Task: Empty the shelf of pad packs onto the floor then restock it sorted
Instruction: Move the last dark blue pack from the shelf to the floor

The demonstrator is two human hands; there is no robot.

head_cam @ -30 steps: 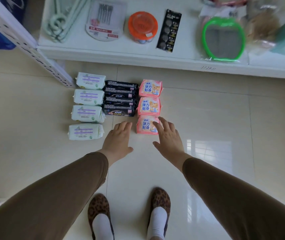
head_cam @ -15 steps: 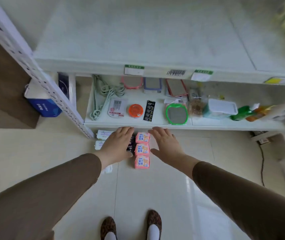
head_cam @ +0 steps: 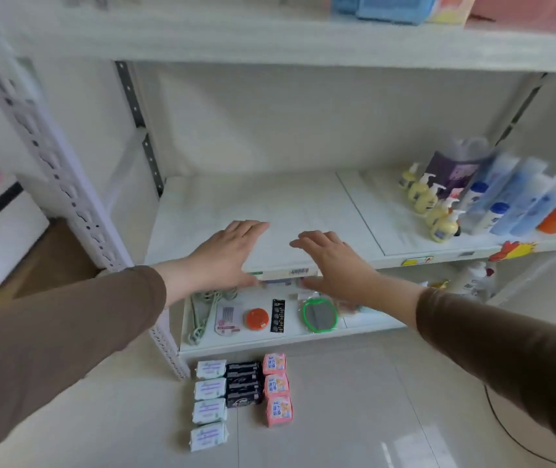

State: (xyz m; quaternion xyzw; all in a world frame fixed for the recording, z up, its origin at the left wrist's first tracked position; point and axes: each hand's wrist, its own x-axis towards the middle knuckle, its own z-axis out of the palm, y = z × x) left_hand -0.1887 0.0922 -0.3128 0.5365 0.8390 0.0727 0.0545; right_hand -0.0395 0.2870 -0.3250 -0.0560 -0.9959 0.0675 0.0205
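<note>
The pad packs lie on the floor (head_cam: pixel 354 417) in the lower middle of the frame, just in front of the bottom shelf. They sit in three neat rows side by side. The white packs (head_cam: pixel 209 404) make the left row, four of them, one behind the other. The black packs (head_cam: pixel 243 384) fill the middle row, pressed close together. The pink packs (head_cam: pixel 277 389) make the right row, three of them. The rows touch or nearly touch each other.

Above them, in the middle of the frame, the shelf (head_cam: pixel 253 207) has a bare white left part. Your left hand (head_cam: pixel 227 253) and your right hand (head_cam: pixel 332 261) reach out over its front edge, palms down, fingers straight and a little spread. Both hold nothing. You wear brown sleeves (head_cam: pixel 67 325).

On the right part of that shelf stand yellow pump bottles (head_cam: pixel 430 204) and blue and white tubes (head_cam: pixel 509 204), with an orange thing at the far right edge.

On the bottom shelf you can see green hangers (head_cam: pixel 202 315), a round orange tub (head_cam: pixel 257 319), a black card of batteries (head_cam: pixel 277 315) and a green-rimmed mirror (head_cam: pixel 320 314). At the top of the frame a higher shelf holds a blue pack (head_cam: pixel 388 6), blurred.
</note>
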